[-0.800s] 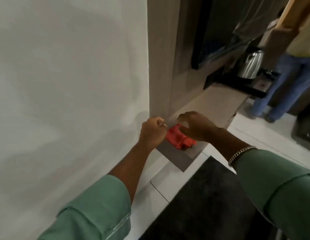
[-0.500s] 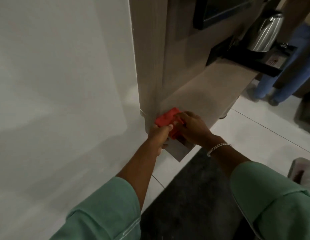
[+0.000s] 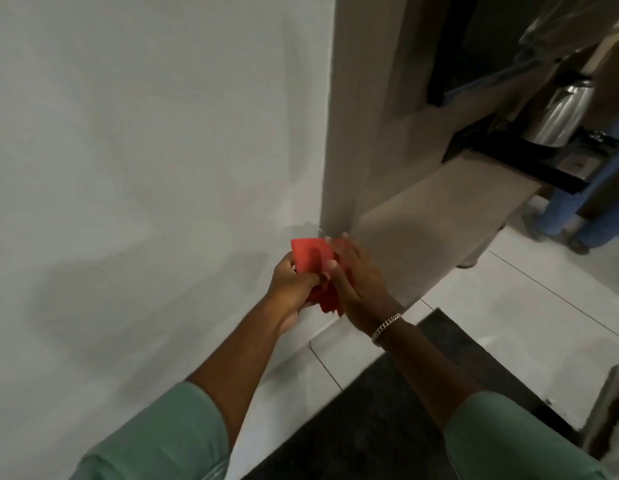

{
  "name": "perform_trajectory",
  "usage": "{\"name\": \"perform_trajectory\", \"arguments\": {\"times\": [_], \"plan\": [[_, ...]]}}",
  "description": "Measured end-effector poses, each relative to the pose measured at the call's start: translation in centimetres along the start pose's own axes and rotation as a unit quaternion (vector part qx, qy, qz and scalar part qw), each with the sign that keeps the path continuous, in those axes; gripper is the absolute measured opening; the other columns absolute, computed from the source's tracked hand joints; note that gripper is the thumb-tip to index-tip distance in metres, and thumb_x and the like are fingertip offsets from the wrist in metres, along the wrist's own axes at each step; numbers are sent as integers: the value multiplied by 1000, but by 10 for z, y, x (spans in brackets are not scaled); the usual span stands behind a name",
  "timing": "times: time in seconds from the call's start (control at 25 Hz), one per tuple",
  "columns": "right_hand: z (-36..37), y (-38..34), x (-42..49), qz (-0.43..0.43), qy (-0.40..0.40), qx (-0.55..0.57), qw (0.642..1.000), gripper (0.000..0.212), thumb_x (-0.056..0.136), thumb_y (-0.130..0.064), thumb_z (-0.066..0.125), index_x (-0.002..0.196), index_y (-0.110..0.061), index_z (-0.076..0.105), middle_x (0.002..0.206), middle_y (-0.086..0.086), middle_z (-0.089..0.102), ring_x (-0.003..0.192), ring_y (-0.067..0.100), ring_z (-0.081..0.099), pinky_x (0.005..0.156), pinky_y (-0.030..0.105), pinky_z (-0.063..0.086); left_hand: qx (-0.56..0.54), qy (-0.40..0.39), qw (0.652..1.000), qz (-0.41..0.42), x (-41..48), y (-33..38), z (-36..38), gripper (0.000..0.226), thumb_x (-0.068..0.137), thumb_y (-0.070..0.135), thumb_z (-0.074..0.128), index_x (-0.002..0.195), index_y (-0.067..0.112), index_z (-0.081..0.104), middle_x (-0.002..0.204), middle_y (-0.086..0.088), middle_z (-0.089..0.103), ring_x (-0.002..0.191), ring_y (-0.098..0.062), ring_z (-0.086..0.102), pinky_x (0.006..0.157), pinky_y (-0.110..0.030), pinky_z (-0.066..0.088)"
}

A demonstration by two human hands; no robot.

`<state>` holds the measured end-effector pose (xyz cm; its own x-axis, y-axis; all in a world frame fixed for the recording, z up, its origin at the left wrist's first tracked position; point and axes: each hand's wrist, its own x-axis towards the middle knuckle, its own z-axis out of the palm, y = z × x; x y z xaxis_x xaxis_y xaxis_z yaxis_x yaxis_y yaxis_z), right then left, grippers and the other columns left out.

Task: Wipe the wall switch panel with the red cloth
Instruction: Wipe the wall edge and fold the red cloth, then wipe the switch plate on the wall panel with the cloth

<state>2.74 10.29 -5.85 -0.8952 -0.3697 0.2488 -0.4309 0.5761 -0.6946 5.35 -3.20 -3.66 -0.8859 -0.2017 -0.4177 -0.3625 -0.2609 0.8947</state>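
**No readable text in view**

Nothing legible appears anywhere — no label, brand, number or sign. The small tray [image 3: 574,164] beside the steel kettle [image 3: 564,112] on the bench [image 3: 439,209] carries a faint reddish mark, too blurred to read. The red cloth [image 3: 311,254] and the white wall [image 3: 145,150] bear no print.

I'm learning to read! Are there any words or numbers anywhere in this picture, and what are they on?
There are no words or numbers here that can be read.
Red cloth, held in the left hand and right hand: plain, no print.
Black tray under the kettle: a pale patch with a small red mark, too blurred to read.
White wall: bare.
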Motion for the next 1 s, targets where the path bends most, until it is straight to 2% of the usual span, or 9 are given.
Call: {"name": "perform_trajectory", "arguments": {"times": [0.16, 0.32, 0.4, 0.52, 0.64, 0.72, 0.84, 0.92, 1.0], "plan": [[27, -115, -1, -126, 65, -90, 986, 64, 95, -66, 20, 146, -31, 38, 159, 10, 33, 150, 32, 24, 121, 57, 22, -96, -92, 991, 16, -78, 63, -80, 40, 88, 3, 40, 125, 6, 54, 112, -18, 68, 99, -34, 67, 84, -52, 58], [55, -236, -20, -238, 86, -119, 960, 70, 85, -73, 38, 148, -41, 31, 163, 2, 26, 151, 39, 14, 107, 58, 35, -166, -115, 978, 49, -169, 121, -175, 46, 85, 17, 33, 121, 1, 57, 104, -16, 68, 94, -31, 64, 83, -43, 55], [73, -296, -30, -294, 106, -111, 943, 67, 86, -67, 47, 146, -41, 34, 161, 3, 31, 150, 40, 19, 103, 55, 40, -137, -97, 980, 108, -218, 147, -219, 42, 88, 19, 34, 119, 3, 58, 104, -14, 65, 94, -28, 63, 80, -40, 56], [96, -360, -35, -375, 165, -57, 910, 55, 87, -46, 57, 140, -33, 46, 153, 10, 44, 144, 42, 33, 104, 52, 44, -21, -34, 985, 165, -281, 181, -264, 30, 97, 34, 39, 91, 14, 61, 82, -5, 61, 70, -18, 61, 71, -32, 51], [114, -428, -38, -433, 219, 27, 874, 55, 85, -27, 64, 138, -28, 49, 148, 16, 48, 141, 43, 38, 110, 54, 41, 68, 61, 963, 252, -343, 215, -302, 35, 98, 41, 41, 96, 17, 67, 87, -9, 64, 79, -21, 61, 78, -32, 52], [121, -472, -41, -438, 243, 62, 863, 57, 85, -24, 66, 139, -28, 48, 148, 17, 47, 141, 43, 37, 111, 55, 40, 77, 188, 895, 398, -376, 229, -326, 20, 96, 26, 49, 95, 18, 67, 87, -11, 65, 77, -22, 63, 71, -29, 54], [133, -518, -43, -434, 272, 84, 855, 55, 89, -28, 65, 141, -29, 45, 150, 16, 44, 143, 42, 34, 113, 55, 38, 161, 431, 658, 596, -412, 236, -375, 17, 89, 11, 51, 97, 17, 65, 94, -4, 71, 88, -13, 67, 78, -29, 53], [142, -539, -39, -439, 287, 77, 848, 53, 92, -34, 64, 141, -28, 45, 151, 15, 44, 144, 41, 33, 112, 57, 38, 260, 515, 554, 600, -420, 238, -416, 33, 87, 9, 47, 117, 11, 61, 119, -6, 68, 115, -13, 60, 96, -31, 48], [151, -556, -31, -427, 296, 47, 853, 51, 94, -43, 59, 141, -29, 46, 152, 14, 44, 144, 40, 34, 109, 58, 41, 402, 516, 508, 560, -416, 240, -453, 51, 85, 10, 44, 136, 6, 50, 147, -12, 48, 142, -22, 36, 117, -43, 30]]}}
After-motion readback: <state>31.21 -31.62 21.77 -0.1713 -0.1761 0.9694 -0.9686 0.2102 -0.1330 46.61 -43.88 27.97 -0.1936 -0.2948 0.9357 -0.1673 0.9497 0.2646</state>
